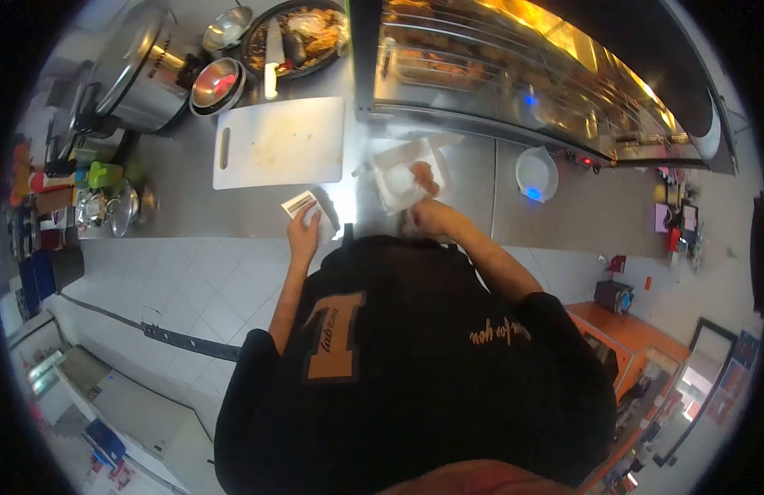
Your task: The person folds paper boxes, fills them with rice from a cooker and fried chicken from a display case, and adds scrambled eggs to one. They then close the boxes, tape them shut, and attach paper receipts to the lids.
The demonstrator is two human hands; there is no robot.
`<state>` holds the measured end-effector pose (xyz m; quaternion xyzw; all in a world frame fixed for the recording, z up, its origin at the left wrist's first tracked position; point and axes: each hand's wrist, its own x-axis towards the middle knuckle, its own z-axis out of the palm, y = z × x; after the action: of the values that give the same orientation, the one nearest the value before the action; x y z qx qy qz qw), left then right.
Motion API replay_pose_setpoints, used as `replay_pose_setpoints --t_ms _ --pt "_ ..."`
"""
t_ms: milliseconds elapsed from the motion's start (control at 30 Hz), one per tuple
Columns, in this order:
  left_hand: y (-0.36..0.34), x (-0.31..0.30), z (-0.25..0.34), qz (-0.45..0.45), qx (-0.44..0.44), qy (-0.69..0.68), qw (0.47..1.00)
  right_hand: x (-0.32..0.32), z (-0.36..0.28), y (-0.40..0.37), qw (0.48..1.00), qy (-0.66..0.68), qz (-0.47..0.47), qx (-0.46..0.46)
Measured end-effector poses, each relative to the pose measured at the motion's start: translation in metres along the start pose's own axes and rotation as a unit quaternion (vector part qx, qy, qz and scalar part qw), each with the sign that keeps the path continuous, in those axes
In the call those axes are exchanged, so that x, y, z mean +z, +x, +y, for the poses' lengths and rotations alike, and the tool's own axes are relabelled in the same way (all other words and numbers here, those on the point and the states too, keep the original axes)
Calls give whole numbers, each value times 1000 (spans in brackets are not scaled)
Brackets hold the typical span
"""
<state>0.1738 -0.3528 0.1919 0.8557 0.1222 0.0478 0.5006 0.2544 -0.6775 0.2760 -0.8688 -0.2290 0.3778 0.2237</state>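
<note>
My left hand [306,231] grips a small box-like container [323,211] with a pale printed face, at the counter's front edge. An open white takeaway box [390,176] sits right of it, holding a brown piece of food [425,176] and something round and white. My right hand [429,218] is at the near right edge of that box, its fingers bent downward; what they hold, if anything, is hidden. Beyond my left hand lies a white cutting board [279,144] with small stains.
A knife [273,58] rests on a black pan [306,70] of food at the back. Metal bowls [214,85] and a large cooker [147,91] stand back left. A lit glass display case [514,91] spans the back right; a white bowl [536,171] sits before it.
</note>
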Motion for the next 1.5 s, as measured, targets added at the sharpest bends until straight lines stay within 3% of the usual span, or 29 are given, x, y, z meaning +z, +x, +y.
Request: replay_pose_setpoints --t_ms 67,167,200,267,333,367,433,500,600,667,733,800,867,967,1067,1100,1200,1333,1500 --pt "1 -4 -6 13 -8 -1 1000 -41 -60 19 999 -22 -7 -40" --pt "-5 -11 -21 29 -26 -7 999 -82 -122 106 937 -96 164 -293" --pt "-7 -12 -24 34 -30 -10 999 -106 -156 126 927 -128 227 -269" --pt "-6 -17 -24 43 -39 -25 998 -151 -186 184 839 -118 419 -326" --pt "-6 -20 -16 51 -52 -52 996 -170 -192 225 868 -96 444 -200" --pt "-5 -24 -6 38 -83 -76 993 -168 -192 244 836 -106 501 -198" --pt "-1 -25 0 61 -43 -55 996 -158 -182 282 756 -129 613 -186" --pt "10 -18 -1 73 -42 -87 993 -141 -167 301 778 -54 583 -230" --pt "24 -12 4 36 -42 -106 993 -121 -155 250 847 88 432 -297" --pt "38 -14 12 31 -10 -77 997 -108 -135 204 901 61 300 -307" --pt "55 -8 13 20 10 -62 998 -118 -129 127 907 140 287 -275" --pt "74 1 -3 0 16 -63 998 -130 -86 72 762 45 577 -289" --pt "89 8 -2 -41 7 -26 999 -155 -40 32 625 100 770 -83" --pt "106 15 -10 -143 33 76 986 -196 -8 -11 665 16 743 72" --pt "118 27 -13 -238 55 146 959 -199 12 -12 649 -90 753 58" --pt "119 30 -12 -265 57 163 949 -202 17 -17 631 -67 767 89" --pt "115 34 6 -217 79 157 960 -210 67 -49 560 28 816 143" --pt "100 42 43 -5 115 85 990 -220 199 -128 390 86 893 210" --pt "83 70 102 154 106 49 981 -234 266 -193 486 -56 835 254"
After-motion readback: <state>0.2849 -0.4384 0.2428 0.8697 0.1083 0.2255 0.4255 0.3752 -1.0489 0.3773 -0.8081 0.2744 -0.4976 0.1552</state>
